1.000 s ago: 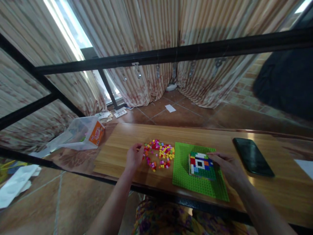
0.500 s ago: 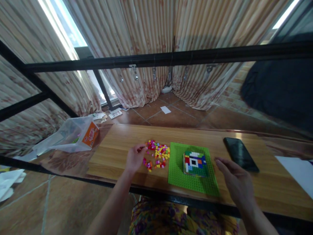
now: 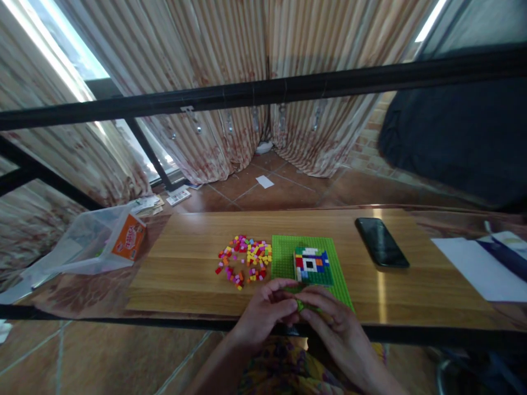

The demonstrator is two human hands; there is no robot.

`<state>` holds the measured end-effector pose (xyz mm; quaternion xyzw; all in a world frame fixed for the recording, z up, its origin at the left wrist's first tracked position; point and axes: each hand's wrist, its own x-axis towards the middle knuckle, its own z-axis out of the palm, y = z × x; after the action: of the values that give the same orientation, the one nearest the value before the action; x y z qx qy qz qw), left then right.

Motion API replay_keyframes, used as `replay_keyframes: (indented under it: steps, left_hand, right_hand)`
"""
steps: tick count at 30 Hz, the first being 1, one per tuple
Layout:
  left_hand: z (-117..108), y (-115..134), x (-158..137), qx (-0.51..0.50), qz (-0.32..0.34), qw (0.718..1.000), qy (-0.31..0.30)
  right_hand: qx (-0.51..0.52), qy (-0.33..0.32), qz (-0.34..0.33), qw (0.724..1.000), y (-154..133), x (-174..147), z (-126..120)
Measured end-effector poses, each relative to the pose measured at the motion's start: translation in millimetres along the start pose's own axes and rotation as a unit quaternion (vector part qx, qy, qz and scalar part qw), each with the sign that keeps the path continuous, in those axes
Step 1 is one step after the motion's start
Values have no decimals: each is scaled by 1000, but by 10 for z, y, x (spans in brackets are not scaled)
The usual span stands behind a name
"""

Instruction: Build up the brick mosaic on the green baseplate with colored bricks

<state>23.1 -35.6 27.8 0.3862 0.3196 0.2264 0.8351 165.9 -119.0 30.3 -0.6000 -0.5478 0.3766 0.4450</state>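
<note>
My left hand (image 3: 268,310) and my right hand (image 3: 334,318) meet over the near edge of the green baseplate (image 3: 283,253), fingertips close together. Both are closed in a pinch, and whatever lies between the fingers is hidden or too small to name. Just beyond them on the baseplate stands a square, multicoloured brick build (image 3: 323,276), its upper side showing a white ring around a dark centre. To the left of the baseplate, loose small bricks (image 3: 258,253) in yellow, red, pink and orange lie scattered in a rough ring on the wooden table.
A black phone (image 3: 381,241) lies on the wooden table (image 3: 185,274) to the right. White paper (image 3: 461,263) is farther right. At the left, a clear plastic box (image 3: 94,241) with an orange label lies beside the wooden top. A dark metal bar (image 3: 247,92) crosses beyond the table.
My left hand has left the loose bricks and moved right to the baseplate's near edge. My right hand has come left and nearer to join it. The view has shifted right.
</note>
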Motion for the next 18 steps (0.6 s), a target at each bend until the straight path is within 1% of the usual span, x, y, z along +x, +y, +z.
replay_keyframes:
  steps: [2,4,7,10,13,18]
  left_hand:
    - [28,-25,24,3,-2,1000,1]
    - [46,-42,37,30,2,999,18]
    - [19,-39,38,86,2,994,65]
    - [-87,-25,46,116,2,987,111]
    - [-221,-39,80,145,15,980,139]
    - [-358,-124,118,158,18,971,179]
  right_hand:
    - [-7,28,9,1000,59,-9,-51]
    - [-38,77,15,996,146,17,-149]
    - [-113,163,9,980,303,137,-377]
    - [-173,211,-2,962,444,321,-603]
    - [-206,207,-13,956,540,496,-728]
    - [-215,171,-29,961,640,664,-772]
